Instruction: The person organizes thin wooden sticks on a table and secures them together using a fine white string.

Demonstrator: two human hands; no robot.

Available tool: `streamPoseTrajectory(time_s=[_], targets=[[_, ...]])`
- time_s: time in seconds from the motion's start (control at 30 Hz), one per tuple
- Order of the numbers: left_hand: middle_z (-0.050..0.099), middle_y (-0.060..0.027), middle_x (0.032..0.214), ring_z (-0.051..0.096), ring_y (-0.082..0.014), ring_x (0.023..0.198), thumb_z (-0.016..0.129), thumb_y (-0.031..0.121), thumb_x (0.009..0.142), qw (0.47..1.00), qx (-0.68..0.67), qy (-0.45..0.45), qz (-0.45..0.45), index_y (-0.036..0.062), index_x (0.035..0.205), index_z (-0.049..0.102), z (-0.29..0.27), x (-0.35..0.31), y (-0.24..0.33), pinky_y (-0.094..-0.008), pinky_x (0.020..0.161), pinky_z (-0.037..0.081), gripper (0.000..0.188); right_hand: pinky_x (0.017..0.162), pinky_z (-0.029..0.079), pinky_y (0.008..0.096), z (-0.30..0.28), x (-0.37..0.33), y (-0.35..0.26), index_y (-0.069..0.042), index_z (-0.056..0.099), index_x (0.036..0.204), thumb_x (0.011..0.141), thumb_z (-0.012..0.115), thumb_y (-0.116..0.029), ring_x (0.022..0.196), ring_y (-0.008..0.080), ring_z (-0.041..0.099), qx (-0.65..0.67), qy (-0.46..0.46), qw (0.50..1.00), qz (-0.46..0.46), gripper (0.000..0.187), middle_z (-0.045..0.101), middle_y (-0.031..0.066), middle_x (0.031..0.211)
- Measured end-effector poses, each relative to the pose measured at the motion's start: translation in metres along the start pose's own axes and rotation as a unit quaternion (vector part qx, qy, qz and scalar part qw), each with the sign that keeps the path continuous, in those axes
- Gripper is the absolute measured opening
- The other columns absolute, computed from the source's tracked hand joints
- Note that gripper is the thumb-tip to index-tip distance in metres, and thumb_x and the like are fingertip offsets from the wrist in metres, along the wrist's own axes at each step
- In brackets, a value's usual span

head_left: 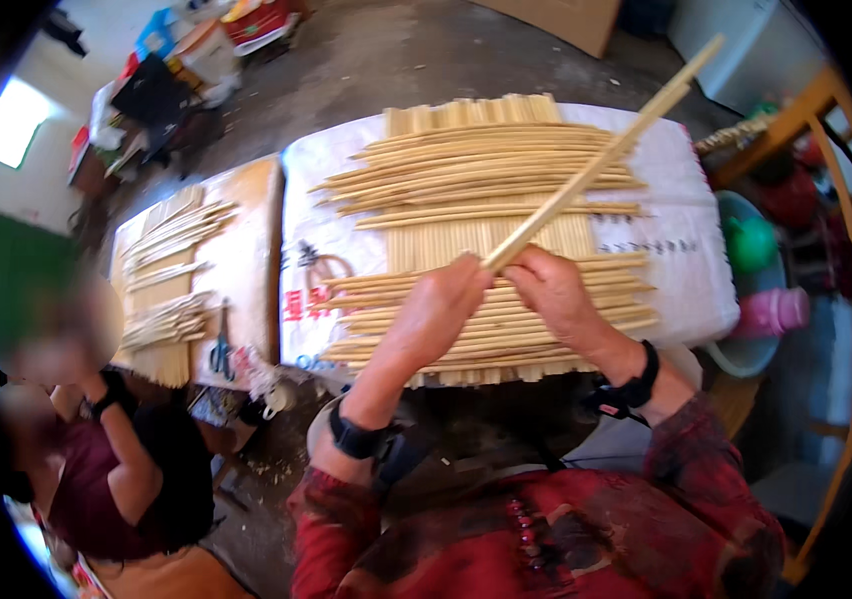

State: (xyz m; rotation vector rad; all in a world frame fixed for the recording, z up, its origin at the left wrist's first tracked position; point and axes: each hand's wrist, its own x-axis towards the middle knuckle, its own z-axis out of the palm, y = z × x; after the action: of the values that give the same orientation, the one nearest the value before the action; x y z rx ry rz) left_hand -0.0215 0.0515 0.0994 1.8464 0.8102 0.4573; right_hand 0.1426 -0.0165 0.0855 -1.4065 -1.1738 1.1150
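Slender straw-coloured stalks (601, 165), at least two lying together, slant up and to the right from my hands. My left hand (436, 314) is closed around their lower end. Right beside it my right hand (551, 290) is also closed on them, thumb and fingers pressed together. Below the hands lies a flat mat of upright stalks (421, 240) on a table with a white cloth (681, 200). Across the mat rest loose bundles of stalks, an upper one (486, 160) and a lower one (506, 344), partly hidden by my hands.
A second table (256, 200) at the left bears a similar mat with stalks (171, 319) and blue-handled scissors (221, 344). A person in a dark red top (96, 479) sits there. At the right stand a basin (746, 354), a pink container (774, 311) and a wooden frame (851, 230).
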Motion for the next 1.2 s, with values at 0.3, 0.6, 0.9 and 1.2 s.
streamPoseTrajectory(time_s=[0.3,0.6,0.9,1.2], targets=[[0.049,-0.0229,0.065,0.048,-0.0412,0.062,0.048,0.019,0.091,0.994,0.052,0.056,0.074,-0.0013,0.077,0.046,0.018,0.008,-0.002,-0.0429,0.055,0.039,0.024,0.040,0.025,0.0185,-0.003,0.003,0.011,-0.004,0.061,0.084,0.089,0.055,-0.033,0.044,0.0010,0.030,0.094,0.068,0.991,0.064,0.030,0.038,-0.0067,0.052],[0.051,-0.0239,0.072,0.050,-0.0438,0.068,0.048,0.013,0.089,0.989,0.080,0.073,0.103,-0.0022,0.078,0.048,0.032,0.024,-0.015,-0.0444,0.057,0.040,0.018,0.046,0.029,0.0212,-0.001,0.015,0.012,-0.004,0.058,0.077,0.086,0.060,-0.029,0.054,0.0027,0.036,0.089,0.145,0.983,0.068,0.026,0.043,-0.0074,0.061],[0.048,-0.0202,0.060,0.046,-0.0360,0.053,0.050,0.018,0.091,0.992,0.084,0.071,0.061,-0.0006,0.076,0.049,0.033,0.025,-0.003,-0.0410,0.049,0.037,0.024,0.043,0.029,0.0205,-0.009,0.012,0.011,-0.002,0.055,0.090,0.088,0.057,-0.029,0.050,0.0029,0.036,0.154,0.088,0.982,0.065,0.028,0.044,-0.0052,0.061],[0.047,-0.0175,0.058,0.047,-0.0328,0.052,0.048,0.021,0.092,0.995,0.060,0.060,0.061,0.0005,0.078,0.050,0.031,0.028,-0.003,-0.0396,0.049,0.038,0.025,0.042,0.032,0.0192,-0.006,0.012,0.007,-0.003,0.053,0.103,0.090,0.053,-0.031,0.049,0.0048,0.041,0.222,0.060,0.971,0.059,0.031,0.047,-0.0009,0.063]])
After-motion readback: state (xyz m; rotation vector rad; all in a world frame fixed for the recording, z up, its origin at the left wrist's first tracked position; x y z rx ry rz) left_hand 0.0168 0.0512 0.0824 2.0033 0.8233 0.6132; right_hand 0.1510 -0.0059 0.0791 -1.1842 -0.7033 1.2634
